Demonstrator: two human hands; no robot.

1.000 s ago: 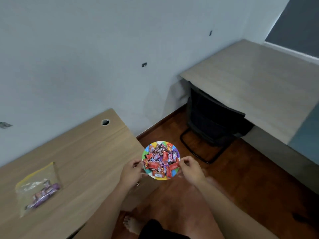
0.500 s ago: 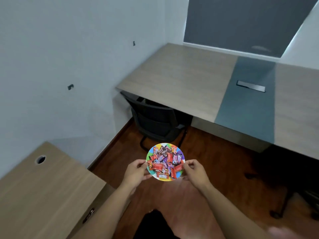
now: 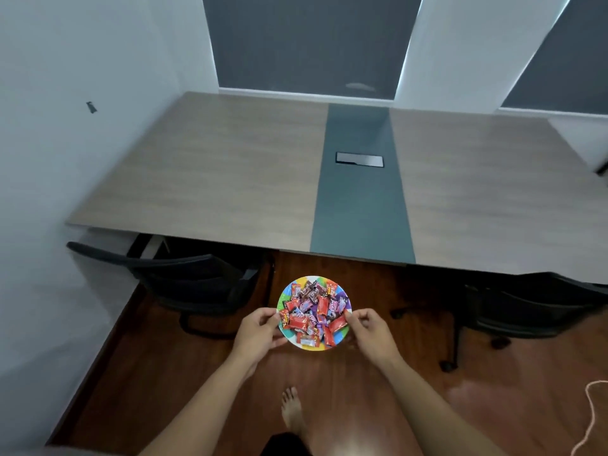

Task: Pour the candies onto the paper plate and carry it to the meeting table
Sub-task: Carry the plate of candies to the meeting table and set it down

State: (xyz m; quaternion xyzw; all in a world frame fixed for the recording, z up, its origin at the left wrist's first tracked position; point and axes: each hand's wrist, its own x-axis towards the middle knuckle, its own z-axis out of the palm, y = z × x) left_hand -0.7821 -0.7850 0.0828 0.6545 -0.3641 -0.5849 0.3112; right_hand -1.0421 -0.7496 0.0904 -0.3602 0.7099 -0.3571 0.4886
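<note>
A small round paper plate [image 3: 285, 297] with a rainbow rim is held level over the wooden floor, heaped with several red and purple wrapped candies [image 3: 312, 311]. My left hand [image 3: 258, 330] pinches its left rim and my right hand [image 3: 370, 330] pinches its right rim. The meeting table [image 3: 230, 179], a wide wood-grain top with a dark grey strip down its middle, stands straight ahead, its near edge a short way beyond the plate.
A black chair [image 3: 184, 274] is tucked under the table at left and another black chair [image 3: 533, 307] at right. A cable hatch [image 3: 359, 158] sits in the grey strip. My bare foot [image 3: 292, 411] is on the floor. A pink cord [image 3: 592, 419] lies at far right.
The view has swung right, away from the side desk and its candy bag, to face the meeting table squarely. The plate has stayed between both hands and is nearer the table edge.
</note>
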